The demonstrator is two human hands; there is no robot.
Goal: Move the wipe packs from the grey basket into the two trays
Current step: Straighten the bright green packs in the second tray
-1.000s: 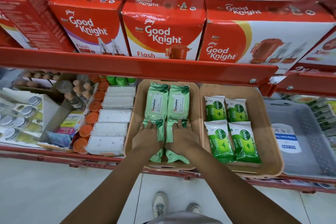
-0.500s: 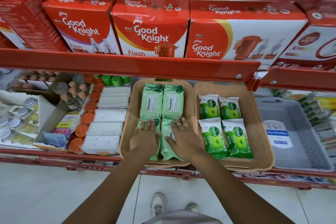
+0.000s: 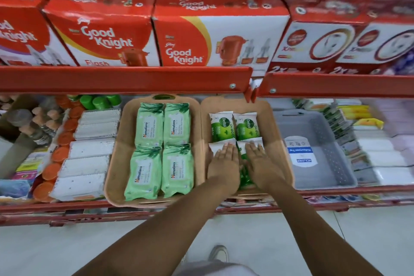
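Observation:
Two tan trays sit side by side on the lower shelf. The left tray [image 3: 116,154] holds several pale green Himalaya wipe packs [image 3: 149,126] in two rows. The right tray [image 3: 276,141] holds several green and white Dettol wipe packs [image 3: 221,126]. My left hand [image 3: 224,161] and my right hand [image 3: 259,163] lie flat, fingers together, on the two near Dettol packs, pressing on them without gripping. These two packs are mostly hidden under my hands. The grey basket [image 3: 329,157] stands right of the trays with only a label sheet inside.
A red shelf rail [image 3: 125,79] overhangs the trays, with Good Knight boxes [image 3: 107,36] stacked above. White packs [image 3: 89,159] and orange-capped bottles [image 3: 59,152] crowd the left side. Small sachets and white packs [image 3: 378,148] fill the shelf right of the basket. The floor is pale tile.
Both hands left the near Himalaya packs in the left tray and moved right onto the near Dettol packs in the right tray. The view has shifted right as well.

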